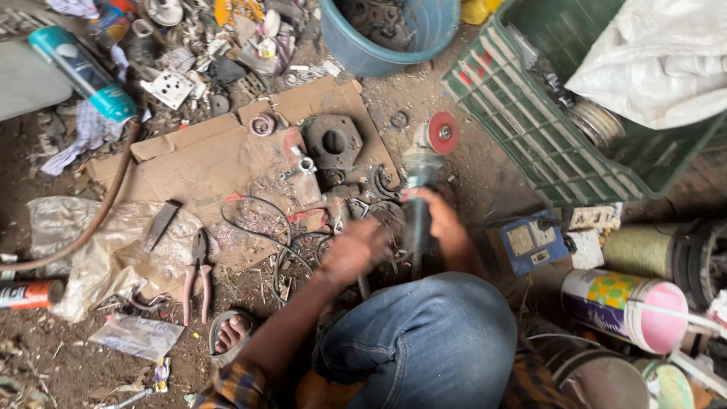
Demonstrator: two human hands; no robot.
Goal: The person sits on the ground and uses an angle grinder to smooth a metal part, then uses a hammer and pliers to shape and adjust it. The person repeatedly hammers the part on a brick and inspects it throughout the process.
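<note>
Head view: an angle grinder (419, 198) is gripped by the right hand (441, 222), fingers wrapped round its grey-green body, w/ the red disc (442, 133) pointed away from the person and tilted up off the dirt floor. It is held low, just right of the cardboard sheet (219, 163), probably so the disc is kept near the metal parts laid there. The grinder looks worn and dusty; the disc is round, red, w/ a metal hub at its centre.

The left hand (354, 250) is blurred beside the grinder's rear end, over a tangle of black wire (261, 227); whether its fingers are clenched or released can't be told. A knee in blue jeans (424, 337) is raised beneath both arms, suggesting a squat.

On the cardboard a rusty plate w/ a round hole (333, 141) is laid flat, small rings and brackets scattered approx. round it. Pliers w/ pink handles (198, 276) are left on a plastic sheet to the left, near a sandalled foot (231, 333). Further out: a blue bucket (390, 30) of scrap, a green crate (545, 121) and a blue switch box (534, 242).
</note>
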